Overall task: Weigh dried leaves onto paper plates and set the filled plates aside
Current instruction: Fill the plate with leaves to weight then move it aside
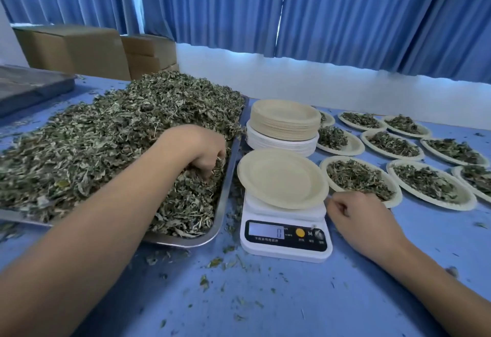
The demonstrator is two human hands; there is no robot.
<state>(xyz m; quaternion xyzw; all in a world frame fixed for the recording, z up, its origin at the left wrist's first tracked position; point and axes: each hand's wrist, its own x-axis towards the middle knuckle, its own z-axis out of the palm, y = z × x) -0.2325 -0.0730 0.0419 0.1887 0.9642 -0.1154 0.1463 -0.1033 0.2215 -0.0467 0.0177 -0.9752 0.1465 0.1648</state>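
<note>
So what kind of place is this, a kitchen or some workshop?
Probably a small herb-packing workroom, not a kitchen: a metal tray heaped with dried leaves, a digital scale bearing an empty paper plate, rows of filled plates beside it, and cardboard boxes stacked behind.

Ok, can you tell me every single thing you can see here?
dried leaves: one big heap, green, in the tray on the left
metal tray: one, silver, left, under the leaves
scale: one, white, front middle, shows 0
empty plate: one, cream, on the scale
plate stack: one, cream on white, behind the scale
filled plates: at least nine, cream with green leaves, right
boxes: a few, brown, back left
curtains: blue, along the back
table: one, blue, scattered leaf bits
left grip: fingers curled into the leaves
right grip: fingers curled, beside the scale
</note>
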